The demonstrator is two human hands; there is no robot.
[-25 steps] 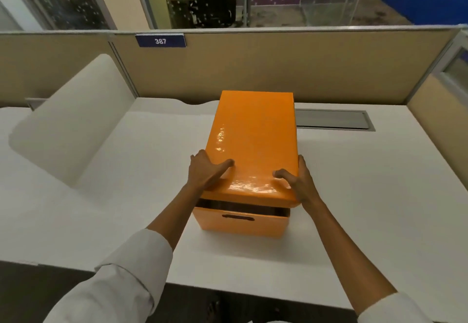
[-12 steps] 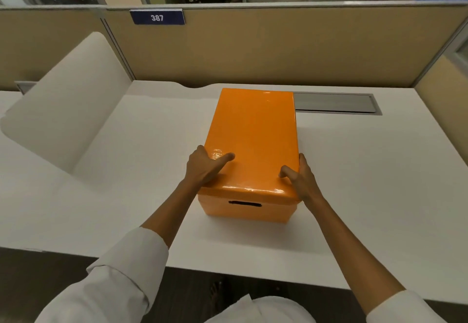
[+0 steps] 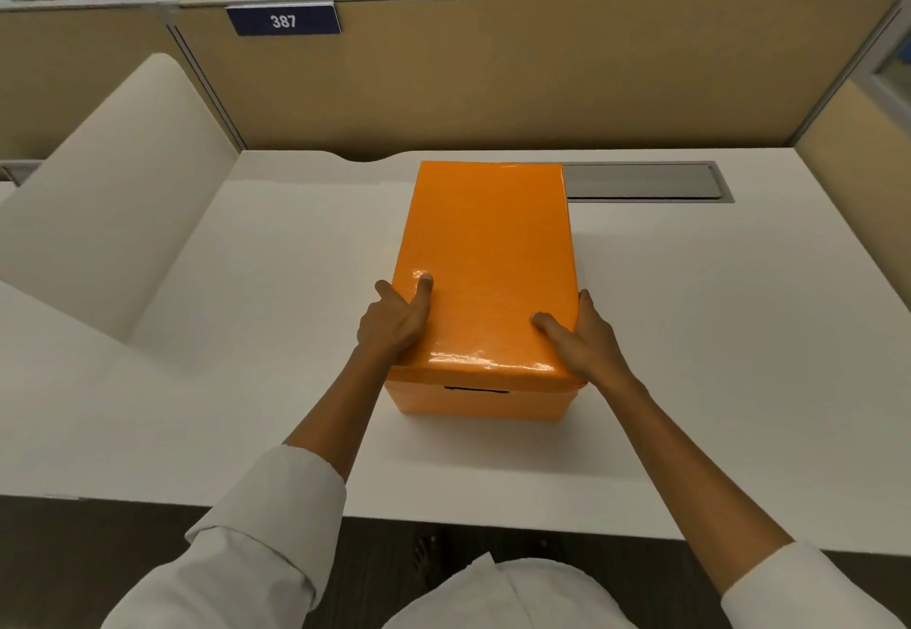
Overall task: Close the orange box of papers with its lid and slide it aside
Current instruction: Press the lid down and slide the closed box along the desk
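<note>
The orange box [image 3: 480, 404] stands in the middle of the white desk [image 3: 715, 357], its front face showing a dark handle slot. Its glossy orange lid [image 3: 488, 258] sits flat on top and covers the opening, so the papers are hidden. My left hand [image 3: 397, 320] grips the lid's near left edge, thumb on top and fingers down the side. My right hand [image 3: 579, 340] holds the near right corner the same way.
A white curved divider panel [image 3: 108, 204] slants up at the left. A grey cable tray cover [image 3: 646, 183] lies flush in the desk behind the box on the right. Beige partition walls [image 3: 493, 81] close off the back and right.
The lid's near end, raised with a dark gap a second ago, has come down flat onto the box. Both hands stayed on its near corners.
</note>
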